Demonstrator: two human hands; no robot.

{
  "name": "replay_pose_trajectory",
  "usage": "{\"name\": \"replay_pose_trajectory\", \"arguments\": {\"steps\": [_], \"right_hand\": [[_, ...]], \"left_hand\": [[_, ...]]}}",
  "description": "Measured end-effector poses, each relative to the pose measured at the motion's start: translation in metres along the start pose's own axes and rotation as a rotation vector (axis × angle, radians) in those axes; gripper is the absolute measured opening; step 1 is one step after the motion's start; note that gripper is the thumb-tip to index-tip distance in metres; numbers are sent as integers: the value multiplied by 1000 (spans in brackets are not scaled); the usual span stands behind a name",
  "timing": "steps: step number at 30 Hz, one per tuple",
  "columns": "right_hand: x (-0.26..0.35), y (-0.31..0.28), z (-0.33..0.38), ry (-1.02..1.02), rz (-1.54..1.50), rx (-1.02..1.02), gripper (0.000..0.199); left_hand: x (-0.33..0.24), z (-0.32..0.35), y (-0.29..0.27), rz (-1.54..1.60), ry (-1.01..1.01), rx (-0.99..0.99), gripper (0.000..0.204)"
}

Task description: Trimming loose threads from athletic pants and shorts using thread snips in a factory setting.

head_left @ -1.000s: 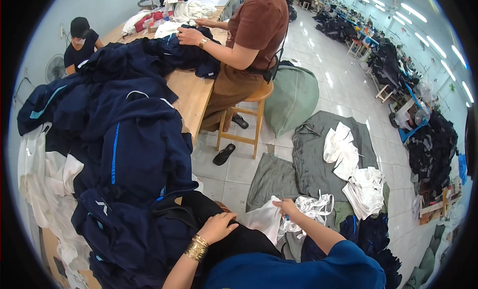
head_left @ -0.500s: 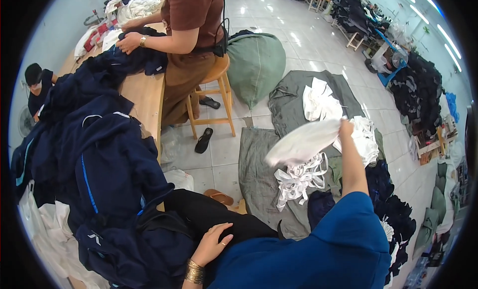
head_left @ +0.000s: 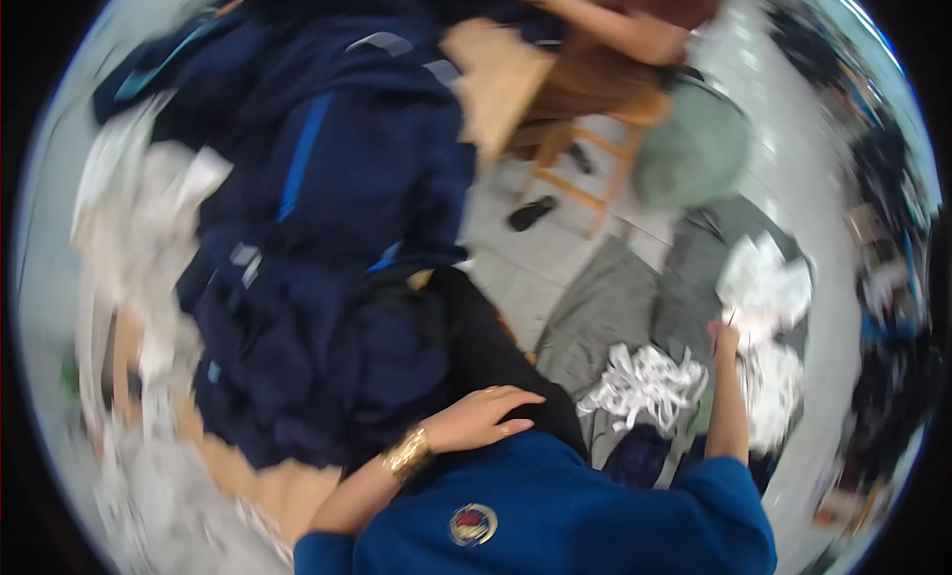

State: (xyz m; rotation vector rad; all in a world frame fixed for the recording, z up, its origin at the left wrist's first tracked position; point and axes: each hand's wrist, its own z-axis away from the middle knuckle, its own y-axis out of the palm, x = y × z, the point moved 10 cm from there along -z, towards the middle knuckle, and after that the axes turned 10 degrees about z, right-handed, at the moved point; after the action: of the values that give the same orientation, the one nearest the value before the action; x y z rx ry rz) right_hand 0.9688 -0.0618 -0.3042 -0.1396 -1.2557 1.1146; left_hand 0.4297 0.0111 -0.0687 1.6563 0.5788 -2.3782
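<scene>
My left hand (head_left: 484, 417) lies flat on my black-trousered thigh (head_left: 496, 347), its fingers stretched out and holding nothing. A gold bracelet (head_left: 407, 453) circles that wrist. My right arm reaches out over the floor, and my right hand (head_left: 726, 335) is at the lower edge of a heap of white cloth (head_left: 764, 283). Blur hides the fingers, so I cannot make out whether they grip a piece. Nearer to me lie a tangle of white strips (head_left: 650, 387) and a second white cloth pile (head_left: 772, 397), both beside that forearm.
Navy garments with blue stripes (head_left: 367, 159) cover the wooden table (head_left: 496, 74) at left. White plastic bags (head_left: 149, 268) hang beside them. A co-worker in brown (head_left: 635, 30) sits on a wooden stool (head_left: 585, 183), near a green sack (head_left: 694, 144). Grey sheets (head_left: 600, 302) cover floor tiles.
The view has turned left and down. The white cloth swinging from my right hand no longer hangs out to its left; the hand is now against the white heap. My left hand stays on my thigh.
</scene>
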Motion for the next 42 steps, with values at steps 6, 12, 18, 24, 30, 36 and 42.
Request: {"name": "replay_pose_trajectory", "arguments": {"steps": [6, 12, 18, 24, 30, 36, 42], "right_hand": [[89, 199, 187, -89, 93, 778, 23], [235, 235, 292, -721, 467, 877, 25], [370, 217, 408, -949, 0, 874, 41], [453, 261, 505, -1201, -220, 930, 56], [461, 307, 565, -1397, -47, 978, 57], [483, 315, 612, -1530, -130, 1020, 23], [530, 309, 692, -1765, -323, 833, 27]], "left_hand": [[-12, 56, -12, 181, -26, -31, 44], [-7, 137, -50, 325, 46, -406, 36], [119, 277, -17, 564, -749, -807, 43], [135, 220, -3, 797, -115, -1157, 47], [143, 150, -9, 2010, 315, -1048, 53], [127, 222, -40, 1626, 153, -1425, 55], [107, 393, -147, 873, 469, -2160, 38]]}}
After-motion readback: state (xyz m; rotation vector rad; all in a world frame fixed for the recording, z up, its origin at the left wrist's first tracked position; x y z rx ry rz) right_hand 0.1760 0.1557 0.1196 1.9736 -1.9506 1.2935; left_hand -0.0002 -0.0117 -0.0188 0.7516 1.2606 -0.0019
